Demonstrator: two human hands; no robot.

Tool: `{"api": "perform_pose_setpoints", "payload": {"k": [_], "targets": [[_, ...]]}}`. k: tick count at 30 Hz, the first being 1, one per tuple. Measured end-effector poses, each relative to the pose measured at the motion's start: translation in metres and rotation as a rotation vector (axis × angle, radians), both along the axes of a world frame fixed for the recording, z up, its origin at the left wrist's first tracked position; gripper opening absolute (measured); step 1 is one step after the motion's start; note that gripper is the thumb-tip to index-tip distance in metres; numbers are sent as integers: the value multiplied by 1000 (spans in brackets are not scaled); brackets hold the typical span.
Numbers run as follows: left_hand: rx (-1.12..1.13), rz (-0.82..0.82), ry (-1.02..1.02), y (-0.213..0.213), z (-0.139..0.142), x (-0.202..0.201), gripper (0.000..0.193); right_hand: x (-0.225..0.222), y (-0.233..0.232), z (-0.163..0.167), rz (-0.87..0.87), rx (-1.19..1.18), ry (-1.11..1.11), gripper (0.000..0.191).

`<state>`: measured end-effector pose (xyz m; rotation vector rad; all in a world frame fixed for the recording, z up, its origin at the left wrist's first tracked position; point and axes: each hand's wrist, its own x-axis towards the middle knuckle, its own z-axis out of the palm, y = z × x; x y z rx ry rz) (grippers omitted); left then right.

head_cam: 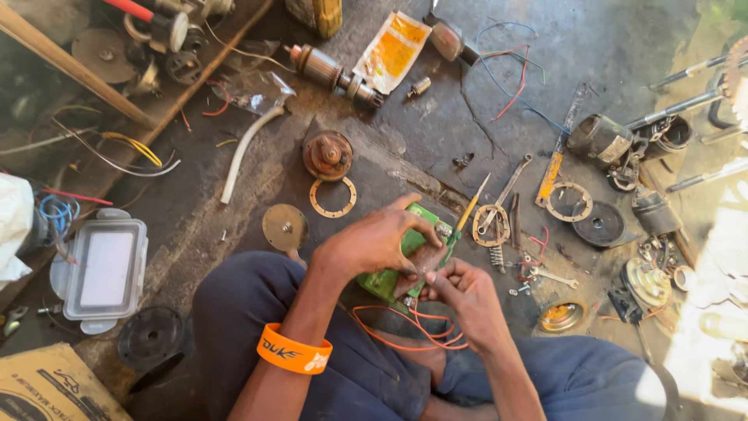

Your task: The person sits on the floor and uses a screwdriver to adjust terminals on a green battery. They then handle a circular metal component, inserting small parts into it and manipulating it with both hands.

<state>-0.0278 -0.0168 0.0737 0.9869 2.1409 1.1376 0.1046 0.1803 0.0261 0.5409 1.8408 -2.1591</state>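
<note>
Orange wristband, dark blue trousers

Daylight comes from the right, blowing out the lower right corner into white glare. The left side lies in shadow. Centre is sharp; edges bend slightly.

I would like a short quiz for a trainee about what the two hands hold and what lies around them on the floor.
1. True or false: both hands touch the green circuit board.
2. Which wires trail from the board toward the person's lap? A) orange wires B) white wires C) black wires
3. Fill in: the clear plastic box lies to the ____ of the person's left hand.

Key:
1. True. The left hand grips it from above, the right hand from below.
2. A, the orange wires.
3. Left.
</note>
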Motion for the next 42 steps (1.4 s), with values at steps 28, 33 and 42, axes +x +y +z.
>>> {"api": "perform_pose_setpoints", "payload": {"k": [28, 33, 42], "targets": [[64, 16, -54, 0, -2, -4, 58, 7, -8, -14, -50, 270, 71, 20], [83, -16, -41, -1, -5, -5, 59, 8, -9, -12, -65, 228, 82, 22], [36, 0, -42, -1, -7, -6, 61, 2, -8, -8, -14, 26, 37, 18]]}}
